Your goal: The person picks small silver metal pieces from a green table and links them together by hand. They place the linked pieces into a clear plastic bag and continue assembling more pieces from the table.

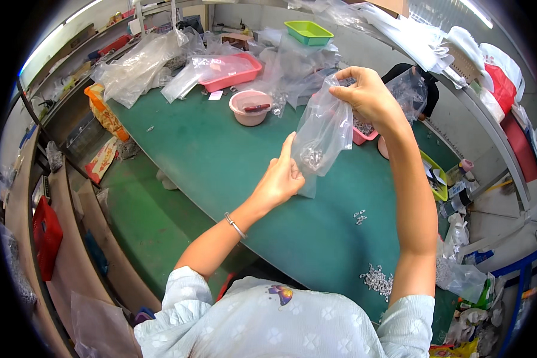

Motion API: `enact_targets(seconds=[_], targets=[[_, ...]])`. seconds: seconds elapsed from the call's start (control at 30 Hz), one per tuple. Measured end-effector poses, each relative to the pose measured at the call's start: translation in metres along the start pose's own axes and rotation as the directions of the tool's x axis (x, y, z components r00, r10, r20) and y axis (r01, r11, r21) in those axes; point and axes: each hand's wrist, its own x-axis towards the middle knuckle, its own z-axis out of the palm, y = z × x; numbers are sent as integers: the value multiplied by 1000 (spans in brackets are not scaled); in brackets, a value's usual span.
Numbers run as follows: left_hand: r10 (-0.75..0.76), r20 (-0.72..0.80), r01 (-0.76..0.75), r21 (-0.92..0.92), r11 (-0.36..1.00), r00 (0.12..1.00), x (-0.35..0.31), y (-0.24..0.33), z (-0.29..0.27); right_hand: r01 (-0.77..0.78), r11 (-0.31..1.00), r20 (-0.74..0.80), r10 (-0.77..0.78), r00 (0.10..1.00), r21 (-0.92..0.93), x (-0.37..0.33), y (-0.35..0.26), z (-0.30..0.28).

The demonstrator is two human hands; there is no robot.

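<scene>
A clear plastic bag (329, 126) hangs above the green table, with small shiny metal pieces (311, 157) gathered low inside it. My right hand (364, 98) pinches its upper end between thumb and fingers. Lower down, my left hand (278, 179) is at the bag's left edge, index finger stretched up along it and the other fingers curled in at its lower corner. On the table to the right lie a small cluster of metal pieces (360, 217) and, nearer me, a larger loose pile (377, 281).
A pink bowl (249, 113) with a dark red tool stands beyond my hands. Farther back are a pink tray (235, 70), a green basket (308, 33) and heaped plastic bags (140, 67). A pink container of metal pieces (364, 134) sits behind the bag. Shelves line the left.
</scene>
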Motion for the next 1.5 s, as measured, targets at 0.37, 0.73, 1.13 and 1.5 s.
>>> enact_targets(seconds=[0.37,0.73,1.13,1.5], targets=[[3,-18,-2,34,999,1000,-1,-18,2,245,865,-47,-295,954,-437,19,19,34],[-19,-3,19,57,998,1000,-7,-19,4,255,924,-91,-291,952,-286,13,-1,28],[-3,-15,3,-23,1000,1000,-16,-32,2,399,859,20,-415,910,-322,20,2,33],[-21,-32,21,5,1000,999,-24,-30,1,395,900,42,-394,918,-184,10,-2,35]])
